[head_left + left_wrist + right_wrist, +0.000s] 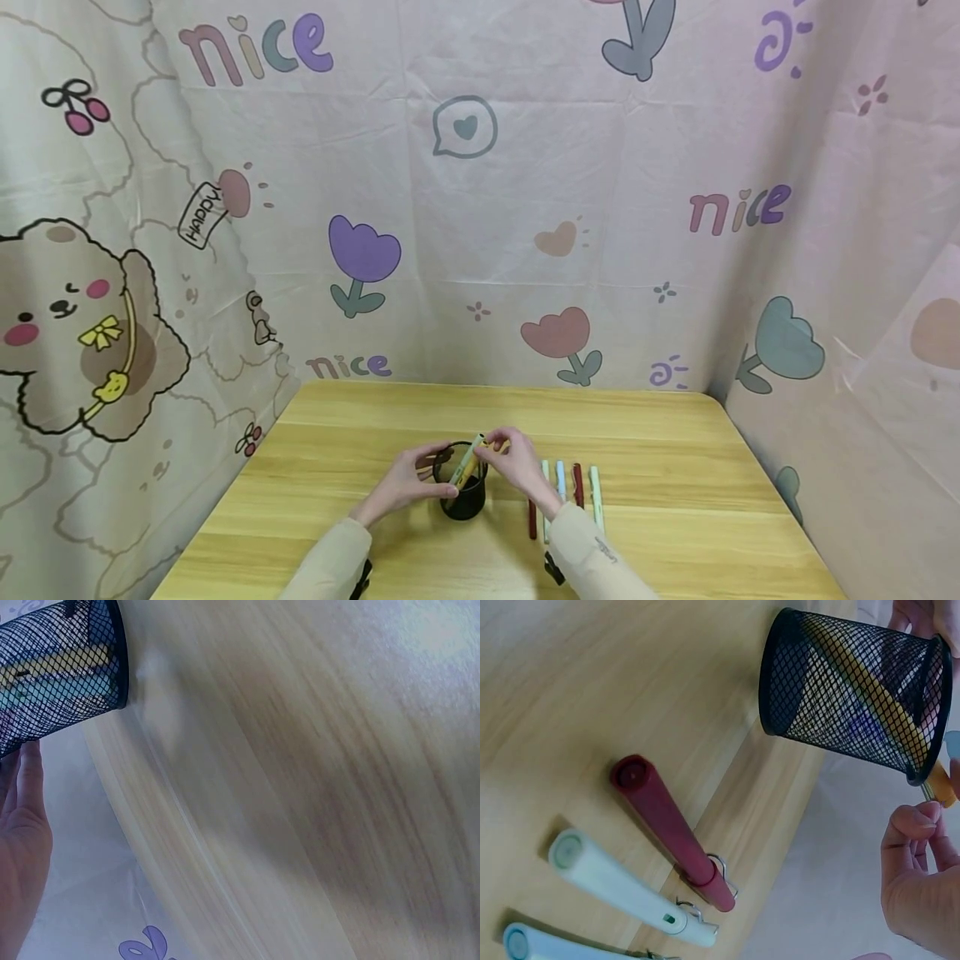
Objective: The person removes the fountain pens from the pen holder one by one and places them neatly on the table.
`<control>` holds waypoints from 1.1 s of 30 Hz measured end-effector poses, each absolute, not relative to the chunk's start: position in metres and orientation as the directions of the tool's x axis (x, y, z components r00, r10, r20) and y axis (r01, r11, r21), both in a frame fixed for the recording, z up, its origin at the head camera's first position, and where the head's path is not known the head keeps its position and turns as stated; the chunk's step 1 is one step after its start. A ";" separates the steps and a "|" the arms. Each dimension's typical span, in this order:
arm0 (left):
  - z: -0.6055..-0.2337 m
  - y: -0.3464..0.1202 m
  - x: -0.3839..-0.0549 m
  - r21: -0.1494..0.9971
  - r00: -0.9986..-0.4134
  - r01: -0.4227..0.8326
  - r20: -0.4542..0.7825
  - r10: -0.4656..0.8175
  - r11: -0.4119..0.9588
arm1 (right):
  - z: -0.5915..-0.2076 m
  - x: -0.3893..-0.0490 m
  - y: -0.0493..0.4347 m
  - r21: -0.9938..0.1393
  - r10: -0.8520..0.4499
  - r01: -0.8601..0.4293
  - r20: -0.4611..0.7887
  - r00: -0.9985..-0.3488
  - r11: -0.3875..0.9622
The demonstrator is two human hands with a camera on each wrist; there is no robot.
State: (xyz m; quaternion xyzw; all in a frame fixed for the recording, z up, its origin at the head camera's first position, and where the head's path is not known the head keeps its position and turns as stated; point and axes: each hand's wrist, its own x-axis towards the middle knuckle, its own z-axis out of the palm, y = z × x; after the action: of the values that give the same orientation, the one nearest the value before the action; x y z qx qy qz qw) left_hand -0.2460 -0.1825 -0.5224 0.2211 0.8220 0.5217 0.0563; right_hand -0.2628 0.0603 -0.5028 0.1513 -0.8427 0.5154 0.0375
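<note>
A black mesh pen cup (463,503) stands upright on the table, and my left hand (405,485) holds it near the rim, thumb on the near side and fingers behind. Inside lean a yellow-orange pen (877,694) and a pale green pen (462,468). With thumb and fingertips my right hand (516,461) pinches the top end of the yellow-orange pen, just above the rim. The left wrist view shows the cup (71,701) with the left hand (26,832) against it; both pens show through the mesh.
Right of the cup, several pens lie side by side: a dark red pen (675,832), a pale green pen (630,889), a light blue pen (562,946) and others partly under my right forearm. A printed curtain (480,208) hangs behind the wooden table (337,417).
</note>
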 end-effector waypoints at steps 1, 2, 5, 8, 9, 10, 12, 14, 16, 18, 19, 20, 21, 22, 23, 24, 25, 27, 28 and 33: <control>-0.522 -0.182 -0.246 0.882 -0.897 0.304 0.137 0.421 0.360 | -0.503 -0.263 0.060 -0.857 -0.211 -0.292 0.221 -0.952 0.424; -0.522 -0.182 -0.246 0.882 -0.897 0.304 0.138 0.420 0.360 | -0.503 -0.263 0.059 -0.858 -0.206 -0.292 0.223 -0.953 0.423; -0.522 -0.182 -0.246 0.881 -0.898 0.304 0.139 0.417 0.361 | -0.503 -0.264 0.058 -0.855 -0.203 -0.294 0.226 -0.953 0.428; -0.522 -0.182 -0.246 0.881 -0.900 0.304 0.141 0.413 0.362 | -0.504 -0.265 0.057 -0.852 -0.211 -0.283 0.208 -0.955 0.440; -0.522 -0.183 -0.246 0.882 -0.900 0.304 0.142 0.413 0.361 | -0.504 -0.265 0.057 -0.849 -0.218 -0.284 0.204 -0.954 0.446; -0.522 -0.182 -0.246 0.882 -0.900 0.305 0.143 0.411 0.360 | -0.504 -0.265 0.057 -0.847 -0.225 -0.282 0.198 -0.954 0.451; -0.523 -0.182 -0.246 0.884 -0.900 0.302 0.141 0.412 0.358 | -0.503 -0.264 0.057 -0.847 -0.239 -0.271 0.177 -0.955 0.457; -0.523 -0.182 -0.246 0.884 -0.899 0.304 0.142 0.414 0.356 | -0.503 -0.264 0.058 -0.846 -0.251 -0.276 0.175 -0.952 0.456; -0.523 -0.182 -0.246 0.886 -0.898 0.302 0.141 0.416 0.352 | -0.503 -0.263 0.059 -0.856 -0.258 -0.272 0.170 -0.951 0.439; -0.523 -0.182 -0.246 0.888 -0.897 0.302 0.140 0.420 0.348 | -0.503 -0.263 0.060 -0.866 -0.257 -0.271 0.173 -0.951 0.421; -0.523 -0.182 -0.246 0.888 -0.895 0.304 0.142 0.422 0.345 | -0.503 -0.262 0.061 -0.871 -0.255 -0.271 0.176 -0.951 0.410; -0.523 -0.182 -0.246 0.890 -0.895 0.303 0.143 0.423 0.341 | -0.503 -0.262 0.061 -0.878 -0.254 -0.267 0.175 -0.951 0.397; -0.522 -0.182 -0.245 0.891 -0.895 0.303 0.143 0.423 0.338 | -0.503 -0.261 0.062 -0.886 -0.248 -0.260 0.172 -0.953 0.384; -0.522 -0.183 -0.245 0.893 -0.894 0.302 0.144 0.424 0.334 | -0.502 -0.261 0.063 -0.894 -0.243 -0.254 0.171 -0.955 0.369; -0.522 -0.183 -0.246 0.894 -0.893 0.303 0.145 0.426 0.330 | -0.502 -0.260 0.063 -0.902 -0.237 -0.246 0.168 -0.957 0.354; -0.522 -0.183 -0.246 0.896 -0.893 0.303 0.146 0.426 0.326 | -0.502 -0.260 0.064 -0.912 -0.231 -0.237 0.164 -0.959 0.335; -0.522 -0.183 -0.246 0.897 -0.893 0.302 0.147 0.426 0.323 | -0.502 -0.259 0.065 -0.921 -0.225 -0.227 0.159 -0.961 0.318; -0.522 -0.183 -0.246 0.899 -0.894 0.299 0.146 0.424 0.319 | -0.500 -0.257 0.066 -0.937 -0.213 -0.207 0.149 -0.966 0.282; -0.523 -0.183 -0.246 0.900 -0.894 0.297 0.145 0.423 0.319 | -0.499 -0.256 0.067 -0.945 -0.208 -0.197 0.144 -0.967 0.261; -0.525 -0.183 -0.248 0.903 -0.899 0.288 0.140 0.416 0.319 | -0.491 -0.248 0.070 -0.972 -0.198 -0.160 0.125 -0.972 0.174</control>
State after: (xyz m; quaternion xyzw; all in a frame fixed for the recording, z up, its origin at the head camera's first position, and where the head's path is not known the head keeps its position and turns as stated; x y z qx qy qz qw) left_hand -0.2476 -0.1833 -0.5254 0.2171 0.8101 0.5415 0.0588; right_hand -0.2479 0.0696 -0.4910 0.1170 -0.7661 0.6319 -0.0152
